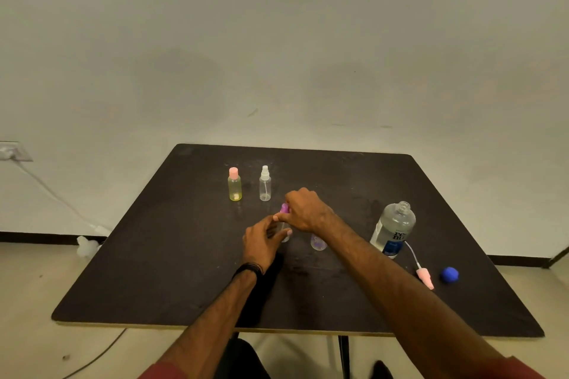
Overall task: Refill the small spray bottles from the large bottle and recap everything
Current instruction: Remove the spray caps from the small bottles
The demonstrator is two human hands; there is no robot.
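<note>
The head view looked down on a dark bench (160,271) set against a pale wall (277,40), with both forearms reaching in from the near edge. Near the middle of the bench the left hand (263,243) curled its fingers around the body of a small clear bottle (284,229), which stood upright and was mostly hidden by the two hands. The right hand (303,209) came over from above, its fingers closed down on the purple spray top (284,208) at that bottle's neck, with the thumb pressed against the side just below it. A dark band (248,268) circled the left wrist. Just right of the held bottle, partly behind the right forearm, stood a second small bottle with a purple tint (317,242); its top was hidden. Farther back stood two more small bottles, near each other but apart: a yellowish bottle with a pink cap (234,184) on the left and a clear spray bottle with a white nozzle (265,184) on the right, both upright and capped. To the right, the large clear bottle (392,229) with a blue label stood with its mouth uncapped. Near its base a pink spray head (425,277) lay on its side, its thin tube trailing back toward the large bottle. Just beside it, farther right, a blue cap (449,274) rested on the bench. A cable (46,191) ran down the wall at the left to the floor.
</note>
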